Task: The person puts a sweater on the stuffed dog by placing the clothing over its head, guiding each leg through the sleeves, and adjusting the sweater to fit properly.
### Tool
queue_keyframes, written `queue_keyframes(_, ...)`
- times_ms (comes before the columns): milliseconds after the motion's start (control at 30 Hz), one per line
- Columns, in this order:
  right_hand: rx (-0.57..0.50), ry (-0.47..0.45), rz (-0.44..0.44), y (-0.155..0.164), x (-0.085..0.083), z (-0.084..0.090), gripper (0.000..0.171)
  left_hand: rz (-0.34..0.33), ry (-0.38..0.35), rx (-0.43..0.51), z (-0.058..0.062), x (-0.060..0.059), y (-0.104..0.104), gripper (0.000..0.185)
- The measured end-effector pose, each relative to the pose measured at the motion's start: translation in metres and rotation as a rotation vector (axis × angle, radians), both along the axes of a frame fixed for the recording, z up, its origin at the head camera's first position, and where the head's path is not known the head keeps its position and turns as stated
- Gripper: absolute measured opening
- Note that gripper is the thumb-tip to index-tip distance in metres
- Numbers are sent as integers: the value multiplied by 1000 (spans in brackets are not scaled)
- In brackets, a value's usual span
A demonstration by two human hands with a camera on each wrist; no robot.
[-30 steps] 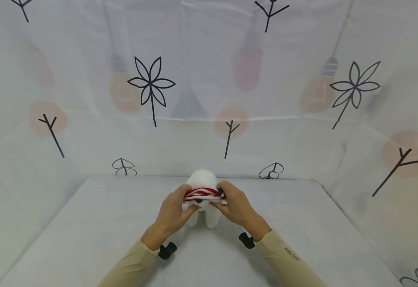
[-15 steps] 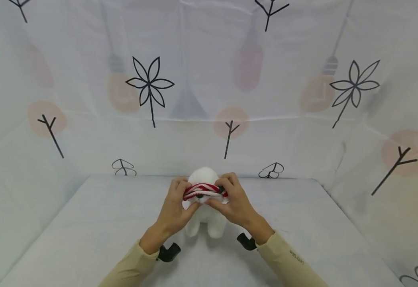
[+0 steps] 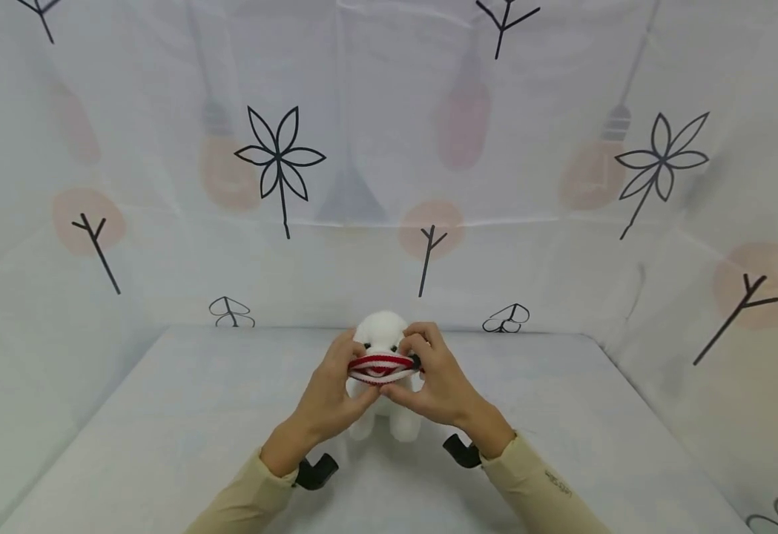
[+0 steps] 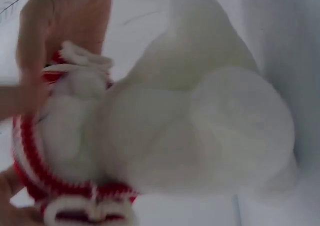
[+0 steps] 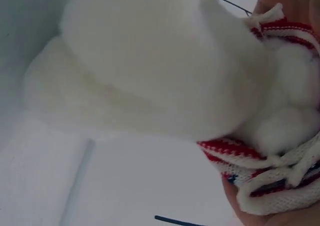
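Note:
A white plush toy (image 3: 380, 326) with dark eyes faces me at the middle of the table. Around its head, just below the eyes, sits a small knitted sweater (image 3: 382, 359) in red and white, its opening stretched wide. My left hand (image 3: 325, 389) pinches the sweater's edge on the left, thumb beneath the muzzle. On the right, my right hand (image 3: 445, 386) grips the opposite edge with curled fingers, its thumb close to the other thumb. Both wrist views show the toy's bare white body (image 4: 175, 131) and the sweater (image 5: 270, 176) with white trim bunched at its head.
The toy's legs (image 3: 403, 426) hang toward the pale table (image 3: 195, 437). White printed cloth (image 3: 362, 259) rises behind and at both sides. Black curved pieces (image 3: 317, 471) stick out by both sleeves.
The sweater has slid down from over the toy's eyes to below them, and its opening now gapes toward me. The toy's legs appear lower in view than at first.

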State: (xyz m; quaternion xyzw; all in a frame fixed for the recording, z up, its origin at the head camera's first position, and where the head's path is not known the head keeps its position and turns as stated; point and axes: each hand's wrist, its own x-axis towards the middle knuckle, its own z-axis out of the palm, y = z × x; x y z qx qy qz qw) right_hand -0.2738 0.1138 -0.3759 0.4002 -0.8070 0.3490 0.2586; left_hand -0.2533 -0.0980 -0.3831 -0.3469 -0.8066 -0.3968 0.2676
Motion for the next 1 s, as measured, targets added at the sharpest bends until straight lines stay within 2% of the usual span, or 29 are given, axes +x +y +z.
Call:
queue_keyframes(100, -28, -95, 0, 3, 2, 3, 33, -64, -115, 17, 3, 2, -1, 36)
queue_keyframes(167, -38, -127, 0, 3, 3, 4, 25, -43, -135, 19, 3, 3, -1, 31)
queue_keyframes(267, -35, -126, -1, 3, 4, 4, 20, 12, -96, 19, 2, 3, 1, 21)
queue_keyframes(500, -7, -50, 4, -3, 6, -1, 26, 112, 43, -6, -3, 3, 4, 28)
queue_keyframes(700, -1, 43, -51, -5, 1, -9, 26, 126, 79, -15, -10, -1, 3, 31)
queue_keyframes(833, 12, 55, -95, -2, -8, -17, 36, 150, 16, -77, -17, -6, 0, 41)
queue_keyframes(1000, 51, 20, -155, 3, -15, -24, 50, 171, -121, -165, -24, -10, -4, 51)
